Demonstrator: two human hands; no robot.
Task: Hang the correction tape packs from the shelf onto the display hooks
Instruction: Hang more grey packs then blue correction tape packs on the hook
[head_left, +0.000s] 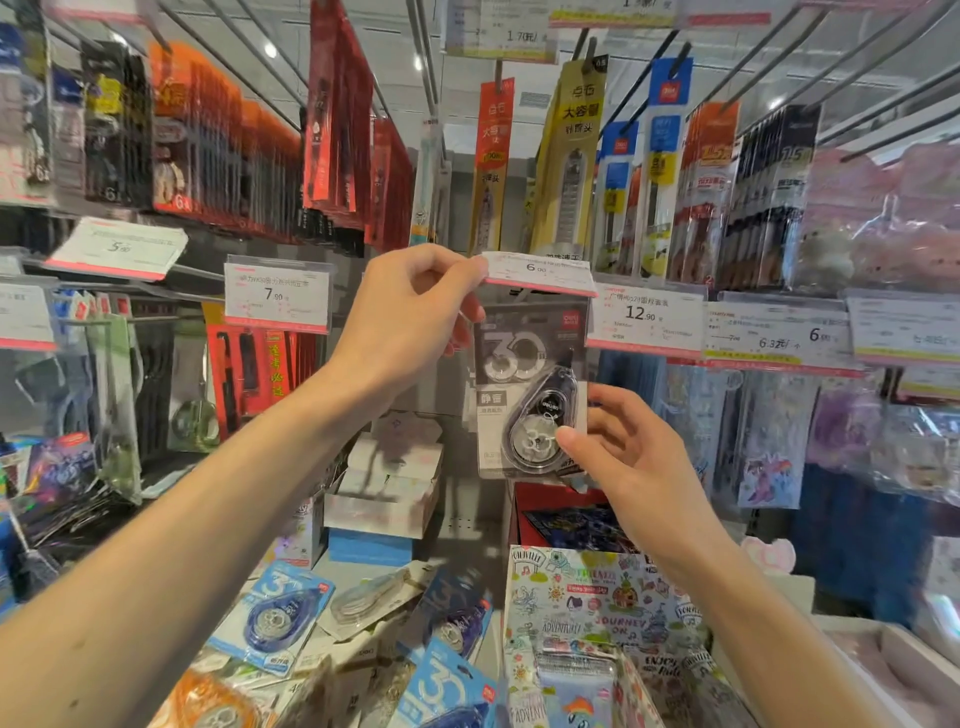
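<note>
The task stands at an intermediate stage: one grey correction tape pack (530, 389) is raised to the display hook position directly below the 6.90 price tag (537, 273), while several packs remain on the shelf (457, 525) below. The remaining stock includes a blue pack (275, 618) lying flat, a clear pack (371, 597) beside it, a dark blue pack (457, 613) and a light blue pack (447, 691) nearest the camera. The hook itself is hidden behind the tag, so it cannot be confirmed whether the raised pack is already threaded on. The left hand (410, 317) pinches the top edge of the grey pack just under the tag, fingers curled. The right hand (618, 457) steadies the lower right corner, thumb on the front face and fingers behind. The grey pack is a flat card with a large "30" printed in its upper half and a clear blister holding a teardrop-shaped dispenser below; it hangs upright, roughly vertical.
</note>
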